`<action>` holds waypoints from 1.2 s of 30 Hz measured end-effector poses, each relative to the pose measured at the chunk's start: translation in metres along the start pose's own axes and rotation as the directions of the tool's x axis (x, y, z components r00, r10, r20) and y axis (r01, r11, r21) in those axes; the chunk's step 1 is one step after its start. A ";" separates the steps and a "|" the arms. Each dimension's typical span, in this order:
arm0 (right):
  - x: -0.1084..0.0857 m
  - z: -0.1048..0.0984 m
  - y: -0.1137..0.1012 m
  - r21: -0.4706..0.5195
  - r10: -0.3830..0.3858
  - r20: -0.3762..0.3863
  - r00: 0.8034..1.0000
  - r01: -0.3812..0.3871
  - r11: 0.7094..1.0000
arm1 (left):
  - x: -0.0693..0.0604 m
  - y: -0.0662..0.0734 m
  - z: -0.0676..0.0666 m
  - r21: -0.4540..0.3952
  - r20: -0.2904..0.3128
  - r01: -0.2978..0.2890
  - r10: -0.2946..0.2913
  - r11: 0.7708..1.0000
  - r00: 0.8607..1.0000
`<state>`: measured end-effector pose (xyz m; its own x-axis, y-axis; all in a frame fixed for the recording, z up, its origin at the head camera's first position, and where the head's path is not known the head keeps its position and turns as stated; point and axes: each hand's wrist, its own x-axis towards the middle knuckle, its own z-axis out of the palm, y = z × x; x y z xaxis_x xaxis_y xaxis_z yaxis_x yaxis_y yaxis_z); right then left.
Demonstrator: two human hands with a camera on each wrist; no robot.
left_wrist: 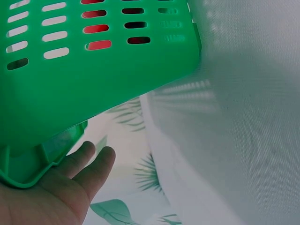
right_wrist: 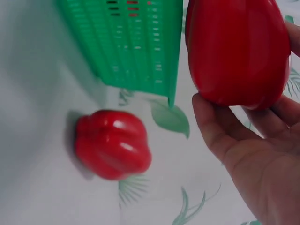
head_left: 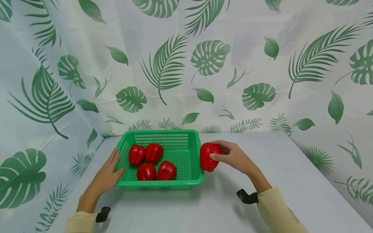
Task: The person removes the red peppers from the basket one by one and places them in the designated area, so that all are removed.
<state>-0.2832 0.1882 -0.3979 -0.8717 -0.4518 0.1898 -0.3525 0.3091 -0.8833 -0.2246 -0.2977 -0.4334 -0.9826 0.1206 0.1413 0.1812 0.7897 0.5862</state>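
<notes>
A green plastic basket (head_left: 157, 183) stands on the table with several red bell peppers (head_left: 146, 172) inside. Along its left rim lies my left hand (head_left: 105, 176), the thumb over the edge; two straight fingers (left_wrist: 97, 171) show in the left wrist view. At the right side, my right hand (head_left: 233, 157) grips another red bell pepper (head_left: 208, 157) between thumb and fingers, level with the rim and just outside it. The right wrist view shows that held pepper (right_wrist: 236, 51) from below. One more bell pepper (right_wrist: 112, 144) lies on the table beside the basket, hidden in the head view.
The white table (head_left: 163, 213) runs beneath the basket. Leaf-printed cloth (head_left: 180, 77) hangs at the back and sides. A black wrist device (head_left: 247, 196) sits by the right sleeve, and another (head_left: 103, 214) by the left.
</notes>
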 end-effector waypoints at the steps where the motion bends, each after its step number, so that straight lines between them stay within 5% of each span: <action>1: -0.002 -0.001 0.002 0.000 -0.002 0.001 1.000 0.002 1.000 | 0.000 0.000 0.000 0.003 -0.001 0.000 0.000 1.000 1.000; 36: -0.022 0.000 0.069 0.002 0.161 0.069 0.984 -0.162 0.987 | 0.001 -0.004 0.001 0.004 -0.004 -0.003 0.003 1.000 1.000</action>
<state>-0.2884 0.2198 -0.4628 -0.8915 -0.4528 0.0146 -0.2059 0.3762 -0.9034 -0.2267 -0.3001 -0.4363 -0.9818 0.1205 0.1465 0.1841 0.7915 0.5828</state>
